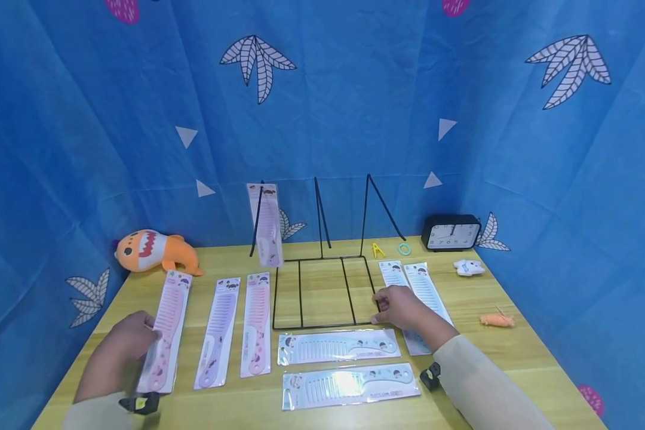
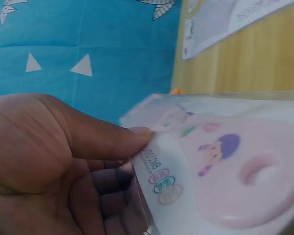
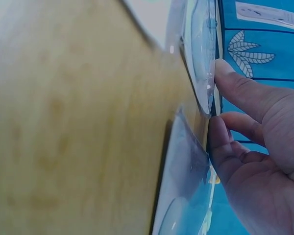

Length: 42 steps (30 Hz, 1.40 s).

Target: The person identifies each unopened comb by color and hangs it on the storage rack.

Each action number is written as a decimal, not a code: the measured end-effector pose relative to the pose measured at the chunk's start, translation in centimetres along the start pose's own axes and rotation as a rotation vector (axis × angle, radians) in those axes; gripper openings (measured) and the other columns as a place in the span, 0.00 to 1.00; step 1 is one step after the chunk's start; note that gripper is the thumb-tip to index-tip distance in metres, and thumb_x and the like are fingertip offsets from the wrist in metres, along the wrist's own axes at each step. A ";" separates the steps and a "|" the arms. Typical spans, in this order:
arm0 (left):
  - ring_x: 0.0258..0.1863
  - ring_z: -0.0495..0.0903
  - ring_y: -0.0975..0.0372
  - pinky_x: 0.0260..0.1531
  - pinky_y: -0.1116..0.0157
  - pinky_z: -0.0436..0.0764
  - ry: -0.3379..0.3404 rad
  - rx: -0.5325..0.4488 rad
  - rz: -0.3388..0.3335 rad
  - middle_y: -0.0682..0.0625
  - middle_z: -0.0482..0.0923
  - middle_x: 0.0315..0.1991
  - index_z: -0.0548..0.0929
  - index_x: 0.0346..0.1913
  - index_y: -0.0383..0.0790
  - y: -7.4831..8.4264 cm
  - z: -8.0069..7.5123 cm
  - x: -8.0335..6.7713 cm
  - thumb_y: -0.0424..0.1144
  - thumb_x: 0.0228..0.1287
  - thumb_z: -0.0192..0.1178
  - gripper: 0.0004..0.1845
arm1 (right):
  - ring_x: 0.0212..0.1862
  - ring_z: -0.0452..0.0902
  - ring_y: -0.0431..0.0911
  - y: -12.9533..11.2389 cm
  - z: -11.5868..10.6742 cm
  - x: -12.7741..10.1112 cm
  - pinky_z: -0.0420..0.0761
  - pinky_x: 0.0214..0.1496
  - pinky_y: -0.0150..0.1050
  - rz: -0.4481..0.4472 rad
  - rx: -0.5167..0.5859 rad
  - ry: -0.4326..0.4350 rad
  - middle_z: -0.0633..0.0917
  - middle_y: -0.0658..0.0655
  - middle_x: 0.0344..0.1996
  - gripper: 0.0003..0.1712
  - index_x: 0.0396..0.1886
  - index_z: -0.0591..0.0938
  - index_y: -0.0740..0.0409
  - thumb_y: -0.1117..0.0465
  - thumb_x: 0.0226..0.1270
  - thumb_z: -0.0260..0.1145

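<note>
Head view, left hand: your left hand [image 1: 122, 346] holds the pink comb pack [image 1: 166, 331] at its lower left edge, on the wooden table [image 1: 516, 358] near the left side.
Head view, right hand: your right hand [image 1: 400, 306] rests at the right front corner of the black wire rack [image 1: 322, 292], fingers curled against the wire; whether it truly grips, you cannot tell here.
Head view, surroundings: two more packs lie upright beside yours, two lie crosswise in front of the rack, two under your right wrist, and one leans on the rack's left prong. A plush shark [image 1: 156, 251], a black clock [image 1: 451, 233] and an orange toy [image 1: 497, 321] sit further off.
Left wrist view: thumb and fingers [image 2: 132, 134] pinch the pack's plastic edge.
Right wrist view: fingertips [image 3: 225, 78] touch the wire beside a clear pack edge.
</note>
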<state>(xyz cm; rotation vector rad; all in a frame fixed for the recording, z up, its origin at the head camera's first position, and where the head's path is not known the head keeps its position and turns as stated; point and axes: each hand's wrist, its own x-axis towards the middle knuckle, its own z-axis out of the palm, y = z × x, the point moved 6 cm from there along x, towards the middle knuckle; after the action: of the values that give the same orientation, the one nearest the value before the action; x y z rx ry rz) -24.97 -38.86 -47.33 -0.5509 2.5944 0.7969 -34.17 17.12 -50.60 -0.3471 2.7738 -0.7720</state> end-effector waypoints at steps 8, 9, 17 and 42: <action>0.52 0.80 0.39 0.45 0.51 0.89 0.177 -0.071 0.161 0.25 0.76 0.59 0.65 0.72 0.24 2.0 -2.4 -0.8 0.33 0.85 0.52 0.22 | 0.53 0.84 0.44 0.2 0.1 0.0 0.87 0.65 0.53 -0.008 -0.006 0.000 0.89 0.54 0.52 0.34 0.67 0.86 0.61 0.55 0.63 0.85; 0.52 0.81 0.40 0.45 0.51 0.91 0.195 -0.098 0.196 0.24 0.76 0.60 0.65 0.73 0.25 2.3 -2.5 -0.9 0.33 0.85 0.52 0.23 | 0.52 0.83 0.44 0.2 0.1 0.0 0.87 0.65 0.53 -0.010 -0.008 -0.001 0.89 0.54 0.52 0.34 0.67 0.86 0.61 0.55 0.63 0.85; 0.53 0.88 0.56 0.49 0.58 0.95 0.262 -0.420 0.448 0.31 0.79 0.67 0.67 0.76 0.36 4.5 -2.0 -1.2 0.37 0.87 0.55 0.23 | 0.51 0.82 0.44 0.0 -0.2 0.0 0.87 0.64 0.53 -0.010 -0.009 -0.002 0.89 0.53 0.50 0.34 0.67 0.86 0.62 0.55 0.63 0.85; 0.52 0.91 0.67 0.47 0.65 0.94 0.071 -0.548 1.008 0.47 0.88 0.56 0.79 0.60 0.38 16.9 5.6 -8.7 0.26 0.76 0.65 0.15 | 0.51 0.82 0.44 0.1 0.0 0.2 0.87 0.64 0.53 0.000 -0.016 -0.007 0.89 0.53 0.50 0.34 0.67 0.86 0.61 0.55 0.63 0.85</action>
<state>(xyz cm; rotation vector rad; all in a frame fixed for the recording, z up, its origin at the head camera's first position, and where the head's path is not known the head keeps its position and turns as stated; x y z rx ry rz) -24.07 -20.42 -40.12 0.7112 2.6120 1.8226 -34.39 17.18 -50.66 -0.3523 2.7751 -0.7484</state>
